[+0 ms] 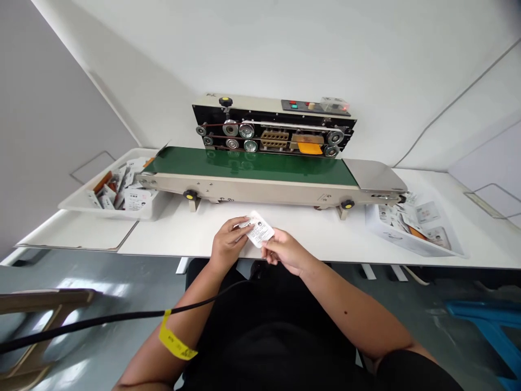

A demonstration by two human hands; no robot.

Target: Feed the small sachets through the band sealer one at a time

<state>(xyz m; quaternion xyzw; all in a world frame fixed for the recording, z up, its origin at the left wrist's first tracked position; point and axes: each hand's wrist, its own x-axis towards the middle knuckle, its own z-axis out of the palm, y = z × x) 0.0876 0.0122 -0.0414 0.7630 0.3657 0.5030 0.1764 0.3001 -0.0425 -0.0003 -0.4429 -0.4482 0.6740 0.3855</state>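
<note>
A small white printed sachet is held tilted between my two hands, above the table's front edge. Fingers of my left hand press on its upper left side. At the lower right corner, my right hand pinches it between thumb and fingers. Just behind the hands stands a band sealer with a green conveyor belt. An orange sachet sticks out of the sealer's sealing section, near its right rollers.
A white bin at the left end of the belt contains several white and orange sachets. Another bin of sachets stands at the right. The white table runs beneath. A black cable crosses my left arm. A blue stool is at lower right.
</note>
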